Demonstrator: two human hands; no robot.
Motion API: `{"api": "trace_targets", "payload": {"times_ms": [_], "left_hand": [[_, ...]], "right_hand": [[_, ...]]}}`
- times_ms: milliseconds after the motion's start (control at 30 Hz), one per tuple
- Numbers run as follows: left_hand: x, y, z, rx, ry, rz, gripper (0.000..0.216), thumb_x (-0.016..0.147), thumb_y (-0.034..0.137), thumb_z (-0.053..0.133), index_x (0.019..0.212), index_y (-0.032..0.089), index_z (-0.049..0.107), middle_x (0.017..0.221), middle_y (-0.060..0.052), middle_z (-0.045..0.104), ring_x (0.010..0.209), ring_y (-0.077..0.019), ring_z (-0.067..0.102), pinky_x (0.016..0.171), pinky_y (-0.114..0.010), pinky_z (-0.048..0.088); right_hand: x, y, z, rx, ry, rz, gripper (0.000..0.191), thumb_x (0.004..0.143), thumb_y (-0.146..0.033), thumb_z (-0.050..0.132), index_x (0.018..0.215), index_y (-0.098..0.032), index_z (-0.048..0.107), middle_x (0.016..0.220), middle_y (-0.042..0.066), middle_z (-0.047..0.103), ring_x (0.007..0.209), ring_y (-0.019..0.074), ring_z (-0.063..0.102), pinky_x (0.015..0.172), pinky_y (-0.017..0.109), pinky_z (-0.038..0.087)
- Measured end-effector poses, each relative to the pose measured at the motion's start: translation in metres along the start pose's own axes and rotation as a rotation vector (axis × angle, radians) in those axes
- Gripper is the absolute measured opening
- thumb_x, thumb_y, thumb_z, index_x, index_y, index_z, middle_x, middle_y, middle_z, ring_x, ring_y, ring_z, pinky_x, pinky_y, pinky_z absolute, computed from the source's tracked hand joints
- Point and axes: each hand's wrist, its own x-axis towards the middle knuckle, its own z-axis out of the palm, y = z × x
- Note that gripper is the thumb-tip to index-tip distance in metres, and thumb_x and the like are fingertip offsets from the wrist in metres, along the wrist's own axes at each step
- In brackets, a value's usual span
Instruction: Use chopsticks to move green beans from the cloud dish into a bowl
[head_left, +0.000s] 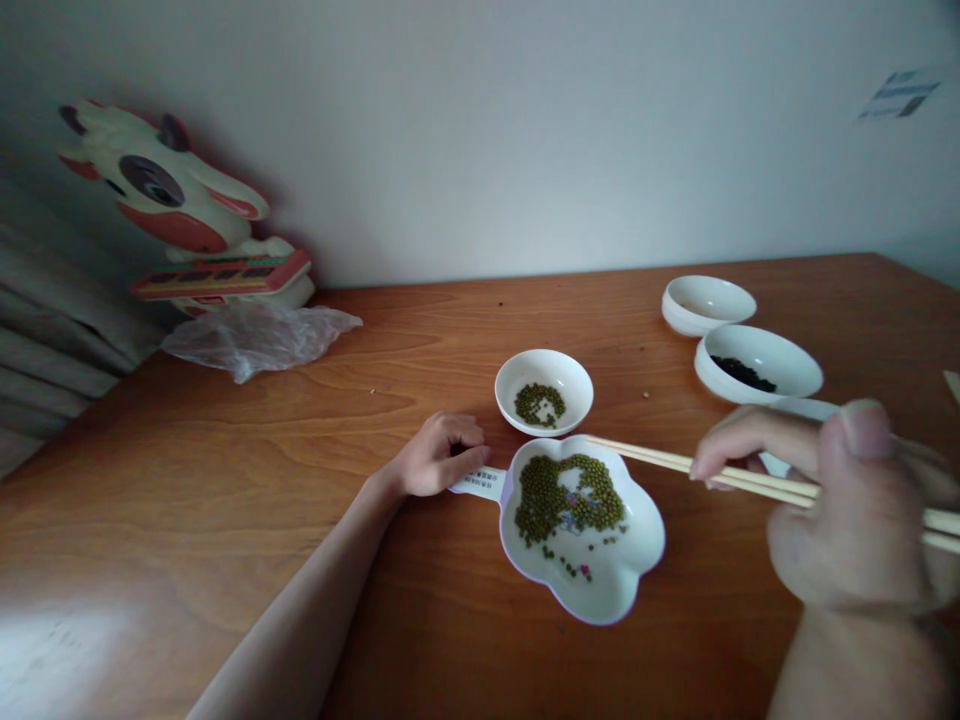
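Note:
My right hand (840, 500) is closed round a pair of wooden chopsticks (652, 457); their tips reach the far rim of a white flower-shaped dish (634, 575) holding several green beans (559, 492). My left hand (439, 455) rests curled on the table, its fingers pressing the dish's white paper tag (478, 483). Just beyond the dish stands a small round white bowl (544, 372) with a few green beans in it.
At the right stand a white bowl with dark grains (757, 365) and another white bowl (707, 302) behind it. A crumpled clear plastic bag (255, 335) and a cow-shaped toy (180, 215) sit at the back left by the wall. The wooden table (225, 480) fills the view.

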Motion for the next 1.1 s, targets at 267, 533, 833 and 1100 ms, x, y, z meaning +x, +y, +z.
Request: {"api": "trace_targets", "payload": {"times_ms": [267, 533, 833, 1100], "left_hand": [[0.001, 0.001, 0.000, 0.006, 0.005, 0.012, 0.049, 0.102, 0.030, 0.054, 0.056, 0.016, 0.046, 0.059, 0.000, 0.051, 0.061, -0.0122, 0.046, 0.065, -0.031, 0.034], [0.000, 0.002, 0.000, 0.007, 0.000, -0.007, 0.049, 0.103, 0.031, 0.053, 0.057, 0.016, 0.046, 0.060, 0.000, 0.052, 0.061, -0.0124, 0.046, 0.065, -0.032, 0.033], [0.000, 0.002, -0.001, 0.002, 0.000, -0.005, 0.049, 0.103, 0.030, 0.053, 0.056, 0.016, 0.046, 0.060, -0.001, 0.051, 0.062, -0.0129, 0.047, 0.064, -0.032, 0.033], [0.000, 0.002, 0.000, 0.007, -0.007, -0.002, 0.049, 0.102, 0.029, 0.053, 0.055, 0.016, 0.046, 0.059, -0.001, 0.051, 0.061, -0.0126, 0.047, 0.064, -0.032, 0.033]], "right_hand": [[0.002, 0.003, -0.010, 0.128, -0.325, 0.029, 0.057, 0.112, -0.044, 0.036, 0.069, -0.025, 0.069, 0.062, 0.000, 0.066, 0.056, 0.0162, 0.058, 0.057, 0.035, 0.038], [0.002, 0.000, -0.003, 0.065, -0.400, 0.051, 0.052, 0.113, -0.045, 0.037, 0.073, -0.026, 0.065, 0.068, 0.000, 0.070, 0.065, 0.0176, 0.068, 0.059, 0.034, 0.041], [0.002, 0.000, 0.001, 0.149, -0.473, 0.068, 0.051, 0.113, -0.043, 0.037, 0.073, -0.024, 0.063, 0.067, 0.000, 0.067, 0.063, 0.0168, 0.066, 0.061, 0.035, 0.043], [0.004, 0.002, 0.004, 0.165, -0.514, 0.028, 0.048, 0.113, -0.040, 0.036, 0.077, -0.023, 0.064, 0.068, 0.000, 0.067, 0.064, 0.0169, 0.065, 0.060, 0.034, 0.044]]}}
